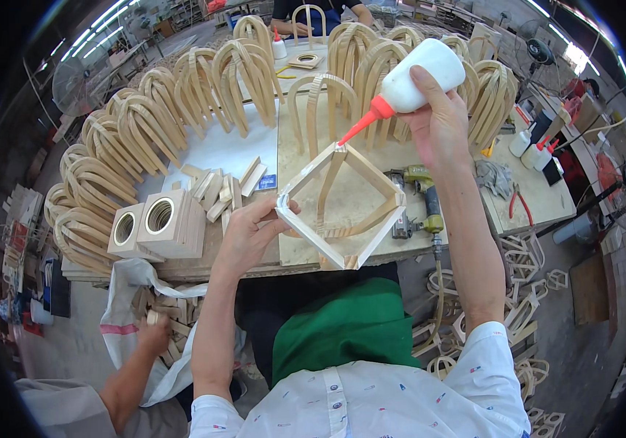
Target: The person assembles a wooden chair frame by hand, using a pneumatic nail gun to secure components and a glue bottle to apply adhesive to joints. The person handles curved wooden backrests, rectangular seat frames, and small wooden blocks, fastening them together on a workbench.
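Joint-gluing step, I'd judge, both hands occupied.
Left to right on my feed: bundles of bent pale-wood arches (98, 146) standing on the tabletop (295, 252); two pale-wood blocks with round holes (187, 228); left hand (249, 233), fingers closed on the left corner of a diamond-shaped pale-wood frame (371, 174), which is over the tabletop's near part. White streaks (282, 202), probably glue, at that corner. Next, a white plastic squeeze bottle with red nozzle (424, 77), gripped by the right hand (438, 120), tip at the frame's top corner; contact unclear to me. Green-and-black power tool (434, 223) lies farther right. Next move calls for a controlled squeeze there, frame steady.
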A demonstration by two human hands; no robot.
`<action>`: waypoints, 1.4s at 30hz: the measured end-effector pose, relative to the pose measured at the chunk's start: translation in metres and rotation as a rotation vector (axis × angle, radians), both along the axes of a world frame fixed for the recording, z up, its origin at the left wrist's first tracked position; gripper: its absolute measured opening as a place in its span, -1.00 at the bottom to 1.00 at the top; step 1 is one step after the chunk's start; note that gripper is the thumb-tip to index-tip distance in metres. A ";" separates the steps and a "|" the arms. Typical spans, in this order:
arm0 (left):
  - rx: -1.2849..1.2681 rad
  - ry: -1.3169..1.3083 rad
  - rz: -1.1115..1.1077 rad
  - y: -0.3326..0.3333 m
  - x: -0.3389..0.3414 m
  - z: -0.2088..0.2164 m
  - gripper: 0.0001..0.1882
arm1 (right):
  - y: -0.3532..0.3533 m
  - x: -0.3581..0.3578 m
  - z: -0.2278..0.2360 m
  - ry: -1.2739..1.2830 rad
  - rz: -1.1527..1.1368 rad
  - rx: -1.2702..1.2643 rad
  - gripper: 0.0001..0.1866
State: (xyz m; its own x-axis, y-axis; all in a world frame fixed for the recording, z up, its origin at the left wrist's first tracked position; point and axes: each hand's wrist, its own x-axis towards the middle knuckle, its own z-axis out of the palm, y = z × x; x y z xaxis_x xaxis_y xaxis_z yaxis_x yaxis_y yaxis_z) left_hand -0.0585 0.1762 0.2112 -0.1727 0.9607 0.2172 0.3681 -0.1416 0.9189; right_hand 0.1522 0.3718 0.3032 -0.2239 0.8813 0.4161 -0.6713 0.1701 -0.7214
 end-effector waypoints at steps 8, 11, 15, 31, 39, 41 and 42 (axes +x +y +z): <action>-0.005 0.015 0.010 0.001 0.001 0.001 -0.77 | 0.002 -0.006 -0.009 -0.001 0.002 -0.017 -0.52; -0.008 0.014 0.019 0.000 0.001 0.000 -0.77 | 0.005 -0.001 -0.011 0.007 -0.026 -0.013 -0.50; -0.005 -0.006 0.020 0.001 0.000 -0.001 -0.78 | 0.009 0.007 -0.012 -0.028 -0.053 -0.043 -0.53; 0.005 -0.110 0.007 0.001 -0.004 -0.007 -0.80 | 0.003 0.032 -0.019 -0.034 -0.058 -0.045 -0.53; -0.059 -0.106 0.008 0.004 -0.005 -0.004 -0.81 | 0.007 0.045 -0.019 -0.111 -0.058 -0.036 -0.55; -0.040 -0.097 0.028 0.005 -0.007 -0.006 -0.79 | 0.007 0.054 -0.018 -0.113 -0.045 -0.014 -0.55; -0.034 -0.093 0.037 0.005 -0.009 -0.008 -0.78 | 0.005 0.059 -0.018 -0.091 -0.041 -0.008 -0.56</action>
State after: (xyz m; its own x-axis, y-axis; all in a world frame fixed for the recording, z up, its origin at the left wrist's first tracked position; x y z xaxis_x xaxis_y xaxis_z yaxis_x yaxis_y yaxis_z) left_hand -0.0672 0.1812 0.2032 -0.2265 0.9598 0.1658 0.2851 -0.0975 0.9535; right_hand 0.2110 0.3767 0.2852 -0.2244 0.8936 0.3887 -0.5958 0.1898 -0.7804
